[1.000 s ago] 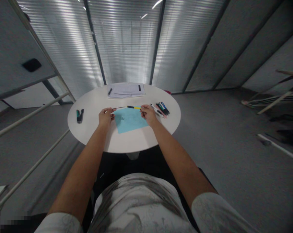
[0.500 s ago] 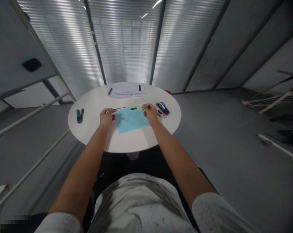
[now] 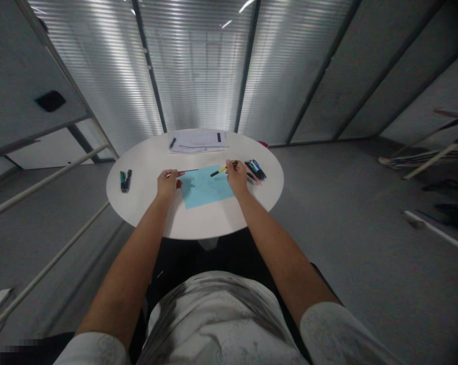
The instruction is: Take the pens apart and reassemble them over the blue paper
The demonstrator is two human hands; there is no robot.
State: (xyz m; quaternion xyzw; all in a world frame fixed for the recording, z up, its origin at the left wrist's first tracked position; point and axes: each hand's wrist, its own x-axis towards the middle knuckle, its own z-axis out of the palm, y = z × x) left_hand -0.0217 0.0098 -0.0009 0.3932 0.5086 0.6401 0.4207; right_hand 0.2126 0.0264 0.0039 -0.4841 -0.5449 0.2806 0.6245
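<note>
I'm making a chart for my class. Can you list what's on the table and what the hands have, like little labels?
table: round white table
left hand: left hand pinches a thin dark piece, maybe a pen cap or refill, too small to tell
right hand: right hand holds a yellow and black pen, tilted over the paper
between the hands: blue paper, flat, with faint marks
right of the hands: bunch of pens
left side of table: two dark markers
far edge: white papers

Head view, tilted down, table (image 3: pixel 153 213) seemingly distant.
</note>
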